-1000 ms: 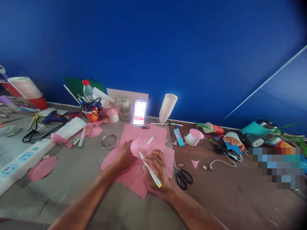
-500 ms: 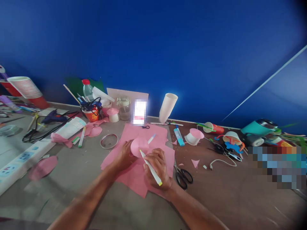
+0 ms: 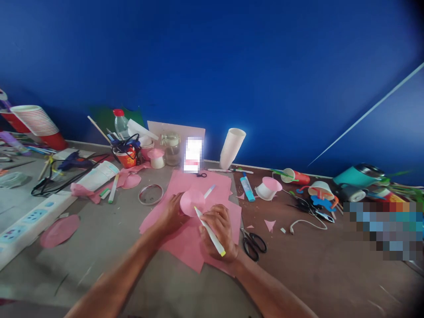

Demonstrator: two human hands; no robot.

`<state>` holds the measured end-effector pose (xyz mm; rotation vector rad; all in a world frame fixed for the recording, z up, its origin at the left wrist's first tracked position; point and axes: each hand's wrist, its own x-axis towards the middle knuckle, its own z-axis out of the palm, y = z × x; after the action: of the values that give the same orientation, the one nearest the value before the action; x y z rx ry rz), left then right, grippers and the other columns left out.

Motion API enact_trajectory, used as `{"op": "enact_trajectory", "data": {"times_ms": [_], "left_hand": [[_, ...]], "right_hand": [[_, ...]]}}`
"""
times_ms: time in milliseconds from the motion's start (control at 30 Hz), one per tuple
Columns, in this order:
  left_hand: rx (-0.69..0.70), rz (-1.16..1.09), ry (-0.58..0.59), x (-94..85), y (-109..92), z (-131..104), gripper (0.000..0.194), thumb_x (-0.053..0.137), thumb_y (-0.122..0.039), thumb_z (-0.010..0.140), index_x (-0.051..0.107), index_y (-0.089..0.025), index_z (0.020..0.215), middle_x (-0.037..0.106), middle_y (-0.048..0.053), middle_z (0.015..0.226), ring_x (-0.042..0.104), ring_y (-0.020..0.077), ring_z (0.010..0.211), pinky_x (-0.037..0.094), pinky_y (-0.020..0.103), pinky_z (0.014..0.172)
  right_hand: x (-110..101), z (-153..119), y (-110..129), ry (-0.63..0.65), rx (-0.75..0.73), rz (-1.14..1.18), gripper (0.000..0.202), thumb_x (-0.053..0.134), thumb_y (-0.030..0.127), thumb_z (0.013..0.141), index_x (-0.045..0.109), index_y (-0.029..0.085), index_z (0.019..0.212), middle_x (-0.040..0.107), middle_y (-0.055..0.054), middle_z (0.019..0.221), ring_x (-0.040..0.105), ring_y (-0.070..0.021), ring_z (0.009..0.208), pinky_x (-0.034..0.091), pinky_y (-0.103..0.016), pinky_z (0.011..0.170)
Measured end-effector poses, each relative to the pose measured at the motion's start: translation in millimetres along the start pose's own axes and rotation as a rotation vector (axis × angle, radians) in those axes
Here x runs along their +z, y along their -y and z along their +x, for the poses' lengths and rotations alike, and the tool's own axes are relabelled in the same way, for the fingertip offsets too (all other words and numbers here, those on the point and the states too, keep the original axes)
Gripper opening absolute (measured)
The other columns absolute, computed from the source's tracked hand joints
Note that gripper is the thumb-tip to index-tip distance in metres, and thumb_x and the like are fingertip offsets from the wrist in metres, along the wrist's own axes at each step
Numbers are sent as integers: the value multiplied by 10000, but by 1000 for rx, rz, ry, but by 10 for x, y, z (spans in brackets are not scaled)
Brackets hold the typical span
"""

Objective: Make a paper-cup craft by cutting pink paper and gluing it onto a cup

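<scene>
My left hand (image 3: 172,215) is closed around the left edge of a round pink paper piece (image 3: 192,202). Whatever lies beneath that disc is hidden from me. A white marker with yellow ends (image 3: 212,235) is gripped in my right hand (image 3: 219,229), its tip at the lower right part of the disc. Under both hands lie overlapping pink paper sheets (image 3: 185,251). Another pen with a blue end (image 3: 209,191) rests on the sheets just behind the disc. Black-handled scissors (image 3: 254,245) lie to the right of my right hand.
To the right stand a pink-topped white cup (image 3: 268,189) and a blue glue tube (image 3: 247,189). A tape ring (image 3: 150,194) lies left of the sheets. Stacked white cups (image 3: 232,148) lean near the blue wall. On the left are a power strip (image 3: 36,221) and a pink oval (image 3: 60,230).
My right hand and the marker have shifted very slightly to the right. My left hand and the pink disc have barely moved.
</scene>
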<state>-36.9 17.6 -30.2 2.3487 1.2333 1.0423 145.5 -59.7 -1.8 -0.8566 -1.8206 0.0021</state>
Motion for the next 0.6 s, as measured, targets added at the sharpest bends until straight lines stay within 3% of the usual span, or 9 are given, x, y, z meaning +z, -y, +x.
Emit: {"op": "enact_trajectory", "data": {"times_ms": [600], "left_hand": [[24, 53, 18, 3, 11, -4, 389, 621, -190, 712, 558, -165, 1096, 685, 129, 1107, 654, 268, 982, 536, 413, 867]], "right_hand": [[12, 16, 4, -30, 1, -23, 205, 512, 135, 826, 568, 212, 1007, 640, -48, 814, 537, -226, 853, 468, -439, 799]]}}
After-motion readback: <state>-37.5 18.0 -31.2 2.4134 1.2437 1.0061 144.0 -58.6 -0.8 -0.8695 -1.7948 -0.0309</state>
